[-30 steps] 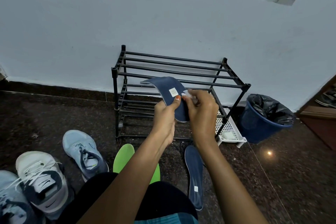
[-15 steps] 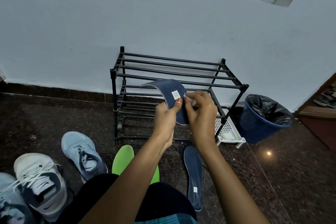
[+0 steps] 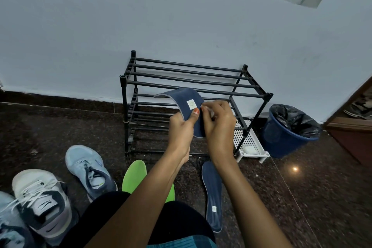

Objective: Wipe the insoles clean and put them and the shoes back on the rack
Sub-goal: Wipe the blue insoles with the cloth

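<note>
left hand point(image 3: 181, 128) gripping bent navy insole point(image 3: 181, 96), right hand point(image 3: 220, 127) pinching white wipe point(image 3: 210, 112) (against it)

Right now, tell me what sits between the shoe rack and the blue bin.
A white perforated tray on the floor; the head view shows it.

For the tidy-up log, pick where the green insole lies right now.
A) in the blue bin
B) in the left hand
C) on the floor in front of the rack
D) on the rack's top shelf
C: the green insole lies on the floor in front of the rack. The left hand grips a navy insole, and the right hand pinches a small white wipe.
</note>
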Demonstrator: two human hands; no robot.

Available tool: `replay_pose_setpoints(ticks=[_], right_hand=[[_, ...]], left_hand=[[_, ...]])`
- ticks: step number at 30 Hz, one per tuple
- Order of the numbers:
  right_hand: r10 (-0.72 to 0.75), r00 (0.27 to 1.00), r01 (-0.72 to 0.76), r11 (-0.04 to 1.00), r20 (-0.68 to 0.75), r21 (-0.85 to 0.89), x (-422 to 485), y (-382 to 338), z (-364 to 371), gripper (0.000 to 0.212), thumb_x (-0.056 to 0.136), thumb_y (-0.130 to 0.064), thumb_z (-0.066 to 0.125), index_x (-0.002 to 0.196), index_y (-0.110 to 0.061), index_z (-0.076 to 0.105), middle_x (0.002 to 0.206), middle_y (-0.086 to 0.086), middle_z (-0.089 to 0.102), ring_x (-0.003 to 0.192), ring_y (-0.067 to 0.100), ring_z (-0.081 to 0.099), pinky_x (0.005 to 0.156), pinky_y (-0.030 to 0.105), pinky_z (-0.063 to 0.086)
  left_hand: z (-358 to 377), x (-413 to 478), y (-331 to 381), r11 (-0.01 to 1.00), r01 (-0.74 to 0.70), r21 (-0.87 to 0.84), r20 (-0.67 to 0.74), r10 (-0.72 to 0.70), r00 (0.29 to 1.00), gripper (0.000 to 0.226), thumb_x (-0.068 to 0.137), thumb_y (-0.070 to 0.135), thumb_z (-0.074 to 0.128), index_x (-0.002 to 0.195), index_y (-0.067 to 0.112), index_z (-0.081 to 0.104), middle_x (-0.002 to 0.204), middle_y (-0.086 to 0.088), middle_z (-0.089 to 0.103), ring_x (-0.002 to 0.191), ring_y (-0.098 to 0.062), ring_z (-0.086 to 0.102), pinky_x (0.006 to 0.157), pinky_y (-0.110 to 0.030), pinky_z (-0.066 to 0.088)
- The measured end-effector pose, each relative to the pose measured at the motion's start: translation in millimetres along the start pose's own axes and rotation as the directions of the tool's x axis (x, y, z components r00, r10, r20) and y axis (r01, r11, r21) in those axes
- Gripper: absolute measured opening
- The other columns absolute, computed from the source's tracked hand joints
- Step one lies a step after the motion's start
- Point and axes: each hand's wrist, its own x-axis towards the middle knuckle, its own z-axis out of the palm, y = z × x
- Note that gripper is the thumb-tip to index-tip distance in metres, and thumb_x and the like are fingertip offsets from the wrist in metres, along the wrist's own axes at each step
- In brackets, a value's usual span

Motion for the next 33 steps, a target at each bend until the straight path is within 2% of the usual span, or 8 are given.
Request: replay_pose_setpoints(ticks=[2,5,10,15,17,23,30,33], right_hand=[[0.003,1.000,-0.003,1.000,-0.007,0.007,5,-1,2,0.012,0.087,-0.001,0.056,0.089,0.000,0.067,0.085,0.006,0.054,0.074,0.007,0.049,0.067,0.003,0.033],[-0.021,0.998,0.022,1.000,0.061,-0.004,-3,-3,8,0.012,0.087,-0.002,0.056,0.091,-0.001,0.067,0.086,0.002,0.052,0.078,0.015,0.052,0.067,0.005,0.034],[-0.023,0.993,0.022,1.000,0.115,0.013,-18,-2,7,0.014,0.086,0.001,0.056,0.090,-0.004,0.068,0.084,0.000,0.052,0.076,0.015,0.051,0.067,0.005,0.035],[0.023,0.999,-0.025,0.998,0.028,0.060,1,-5,4,0.012,0.086,0.002,0.056,0.089,0.000,0.067,0.085,0.008,0.055,0.072,-0.002,0.047,0.066,0.000,0.033],[0.030,0.999,-0.032,0.998,0.033,0.052,5,-5,5,0.012,0.086,0.002,0.056,0.089,0.001,0.067,0.084,0.008,0.055,0.071,-0.004,0.046,0.066,-0.001,0.032],[-0.034,0.983,0.027,0.999,0.179,0.042,-26,-5,7,0.012,0.086,0.002,0.056,0.086,0.000,0.067,0.081,0.004,0.052,0.072,0.014,0.050,0.065,0.006,0.034],[0.009,0.997,-0.013,0.998,0.074,0.057,-7,2,3,0.011,0.085,0.003,0.057,0.087,-0.001,0.067,0.083,0.004,0.055,0.074,0.011,0.051,0.068,0.001,0.033],[0.004,0.996,-0.009,0.998,0.088,0.055,-14,4,4,0.012,0.085,0.002,0.057,0.087,-0.004,0.067,0.083,0.003,0.056,0.076,0.016,0.054,0.066,0.009,0.037]], left_hand=[[-1,-1,0,1.000,-0.002,0.014,-0.018,0.003,1.000,0.017,0.092,0.003,0.052,0.088,0.016,0.062,0.090,-0.003,0.066,0.085,-0.015,0.061,0.080,-0.028,0.049],[-6,4,2,1.000,0.009,0.010,-0.074,-0.008,0.997,0.019,0.092,0.001,0.052,0.085,0.016,0.061,0.089,-0.007,0.065,0.087,-0.020,0.060,0.084,-0.035,0.049],[-8,6,2,0.999,0.026,0.035,-0.115,-0.021,0.993,0.019,0.092,0.004,0.052,0.080,0.015,0.060,0.088,-0.009,0.065,0.089,-0.023,0.061,0.086,-0.038,0.049],[-6,2,1,0.998,-0.007,0.061,-0.074,0.012,0.997,0.020,0.092,0.004,0.052,0.081,0.017,0.062,0.089,-0.005,0.066,0.090,-0.020,0.061,0.085,-0.036,0.048],[-8,2,0,0.997,-0.005,0.075,-0.090,0.011,0.996,0.018,0.092,0.004,0.053,0.083,0.017,0.062,0.090,-0.004,0.066,0.089,-0.019,0.062,0.084,-0.034,0.049],[-15,10,2,0.997,-0.001,0.081,-0.150,0.013,0.989,0.022,0.092,0.004,0.054,0.076,0.018,0.059,0.078,0.001,0.063,0.074,-0.014,0.059,0.075,-0.031,0.048],[-9,7,0,0.996,-0.018,0.093,-0.134,0.031,0.990,0.024,0.091,0.004,0.055,0.076,0.023,0.058,0.081,0.004,0.063,0.079,-0.013,0.060,0.083,-0.035,0.048],[-10,8,-1,0.994,-0.016,0.108,-0.158,0.033,0.987,0.023,0.091,0.005,0.056,0.077,0.022,0.059,0.081,0.004,0.064,0.079,-0.015,0.061,0.082,-0.036,0.048]])
